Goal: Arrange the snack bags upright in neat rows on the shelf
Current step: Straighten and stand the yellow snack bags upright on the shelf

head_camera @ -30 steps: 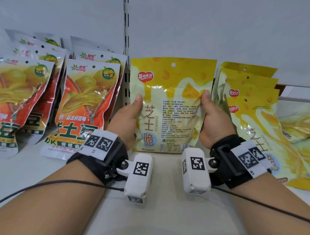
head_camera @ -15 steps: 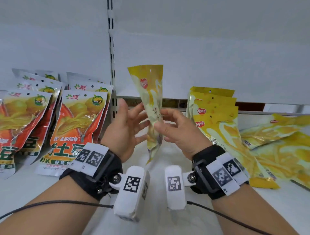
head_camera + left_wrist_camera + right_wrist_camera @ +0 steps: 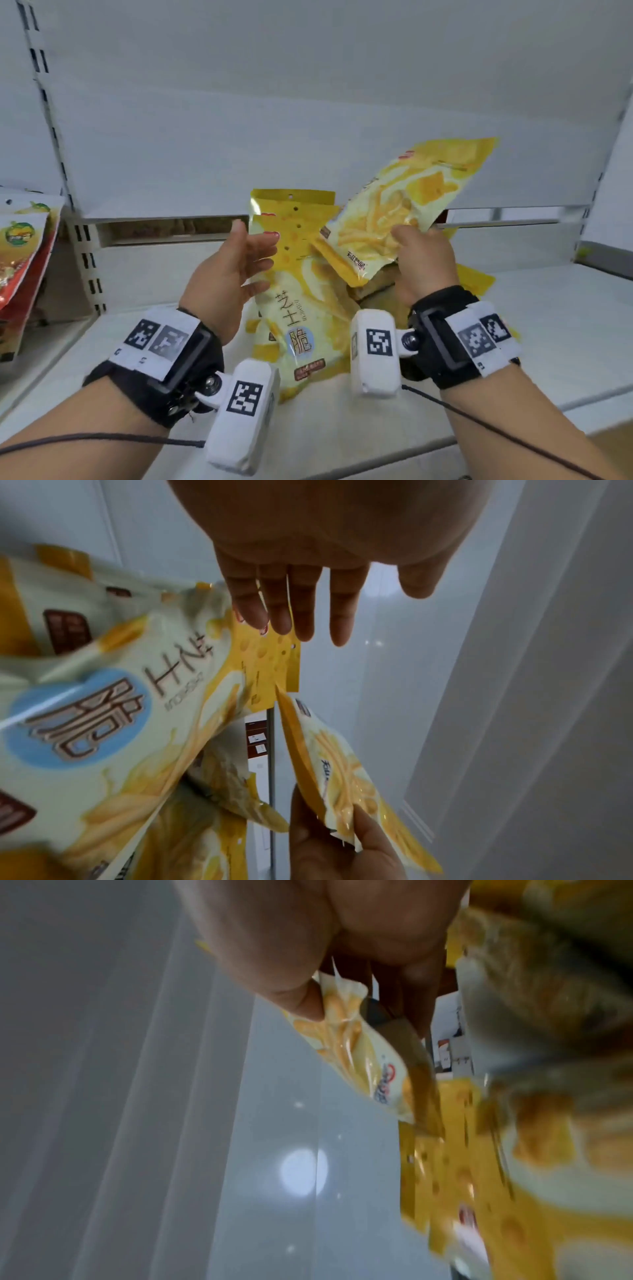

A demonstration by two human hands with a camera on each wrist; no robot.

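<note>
Several yellow cheese-snack bags stand upright in a row (image 3: 294, 274) at the middle of the white shelf (image 3: 342, 411); the same row (image 3: 137, 696) fills the left wrist view. My left hand (image 3: 257, 260) is open, its straight fingers (image 3: 291, 610) touching the left top edge of the front bag. My right hand (image 3: 407, 236) grips another yellow bag (image 3: 411, 192) by its lower part, lifted and tilted to the right above the shelf. The right wrist view shows thumb and fingers pinching that bag (image 3: 342, 1042).
More yellow bags (image 3: 476, 277) lie flat behind my right wrist. Orange-red snack bags (image 3: 24, 246) stand at the far left, beyond a slotted upright post (image 3: 85, 260). The white back wall (image 3: 308, 120) is close behind the row.
The view has swung right. My left hand has let go and now lies flat against the upright row. My right hand holds a bag raised and tilted to the right, further right than before.
</note>
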